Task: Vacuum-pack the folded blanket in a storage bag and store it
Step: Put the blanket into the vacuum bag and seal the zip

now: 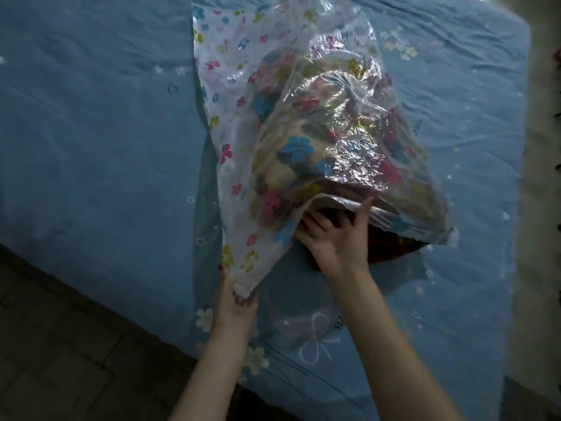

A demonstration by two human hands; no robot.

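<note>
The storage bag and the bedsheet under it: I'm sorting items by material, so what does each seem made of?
Storage bag: thin glossy plastic film, likely; it is see-through, crinkled, glinting, printed with flowers. Bedsheet: matte woven fabric, probably cotton or similar; soft wrinkles, no shine.

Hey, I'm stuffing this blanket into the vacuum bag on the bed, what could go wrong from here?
1. A dark corner of the blanket still sticks out of the bag mouth, so the seal may catch fabric and leak.
2. The left hand pinches only one corner of the mouth; it might slip as the right hand pushes in.
3. The blanket looks bunched to one side, so it may pack down lumpy.
</note>
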